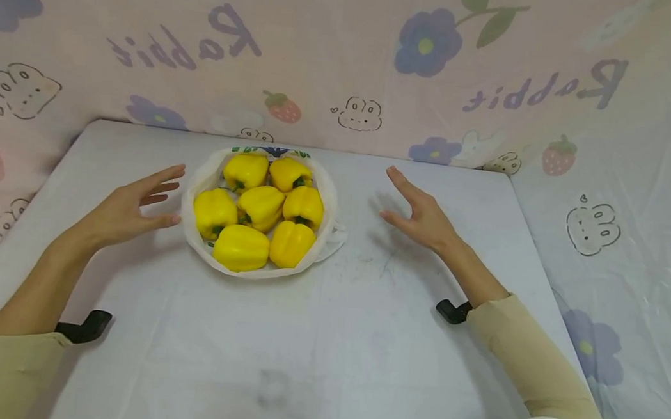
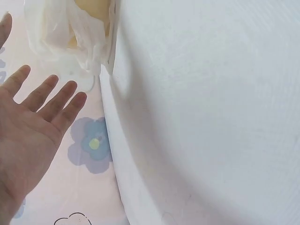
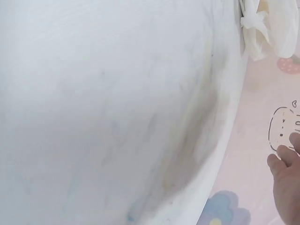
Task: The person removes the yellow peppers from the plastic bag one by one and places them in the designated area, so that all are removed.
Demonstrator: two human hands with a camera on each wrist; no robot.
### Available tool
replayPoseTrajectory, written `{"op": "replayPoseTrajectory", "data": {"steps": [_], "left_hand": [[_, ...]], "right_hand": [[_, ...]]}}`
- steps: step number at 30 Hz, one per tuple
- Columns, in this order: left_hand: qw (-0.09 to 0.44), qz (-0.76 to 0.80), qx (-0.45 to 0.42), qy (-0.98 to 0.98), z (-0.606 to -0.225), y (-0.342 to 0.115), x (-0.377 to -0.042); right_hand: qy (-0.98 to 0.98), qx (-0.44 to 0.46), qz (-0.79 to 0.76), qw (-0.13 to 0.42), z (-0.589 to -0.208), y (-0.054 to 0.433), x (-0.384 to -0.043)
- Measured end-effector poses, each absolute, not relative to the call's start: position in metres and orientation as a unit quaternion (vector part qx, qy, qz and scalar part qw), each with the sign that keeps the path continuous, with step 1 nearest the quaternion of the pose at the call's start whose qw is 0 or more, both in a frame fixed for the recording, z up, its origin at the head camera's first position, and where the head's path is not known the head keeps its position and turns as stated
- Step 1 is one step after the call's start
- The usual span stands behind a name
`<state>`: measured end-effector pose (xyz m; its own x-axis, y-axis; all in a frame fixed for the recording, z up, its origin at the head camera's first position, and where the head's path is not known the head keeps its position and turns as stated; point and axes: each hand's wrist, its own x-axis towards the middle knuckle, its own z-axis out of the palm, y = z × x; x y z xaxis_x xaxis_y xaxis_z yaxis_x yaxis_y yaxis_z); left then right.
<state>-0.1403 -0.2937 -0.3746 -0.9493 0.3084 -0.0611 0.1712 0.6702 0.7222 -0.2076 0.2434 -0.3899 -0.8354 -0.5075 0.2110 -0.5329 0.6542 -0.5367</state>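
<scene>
Several yellow bell peppers [image 1: 261, 206] with green stems lie in a round container lined with a white plastic bag [image 1: 205, 262], left of the table's middle. Just left of its rim is my left hand [image 1: 133, 210], fingers extended and thumb apart, holding nothing; the left wrist view shows the open palm [image 2: 30, 136] below the bag's side. My right hand [image 1: 424, 218] hovers over the table to the right of the container, thumb and forefinger spread, with a wide gap between it and the bag. In the right wrist view only some fingers [image 3: 281, 161] show at the edge.
A white cloth covers the table [image 1: 315, 355]. Behind it hangs a pink curtain [image 1: 333, 62] printed with rabbits, flowers and strawberries. A knotted bag end [image 1: 333, 240] sticks out on the container's right. Black wrist mounts [image 1: 88, 326] sit at both sleeves.
</scene>
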Motion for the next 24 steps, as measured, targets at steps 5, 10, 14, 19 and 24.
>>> {"op": "replayPoseTrajectory", "data": {"steps": [5, 10, 14, 19, 24], "left_hand": [[0.107, 0.404, 0.136, 0.898, -0.374, -0.292, -0.142], [0.126, 0.401, 0.129, 0.898, -0.375, -0.291, -0.143], [0.136, 0.391, 0.121, 0.902, -0.375, -0.288, -0.145], [0.124, 0.388, 0.127, 0.904, -0.377, -0.287, -0.148], [0.117, 0.396, 0.126, 0.902, -0.376, -0.29, -0.15]], "right_hand": [[-0.896, 0.286, 0.339, 0.026, -0.387, 0.231, -0.207], [-0.865, 0.319, 0.383, 0.055, -0.388, 0.217, -0.209], [-0.844, 0.338, 0.411, 0.067, -0.388, 0.208, -0.211], [-0.822, 0.347, 0.446, 0.066, -0.382, 0.195, -0.208], [-0.805, 0.353, 0.477, 0.031, -0.358, 0.178, -0.196]]}}
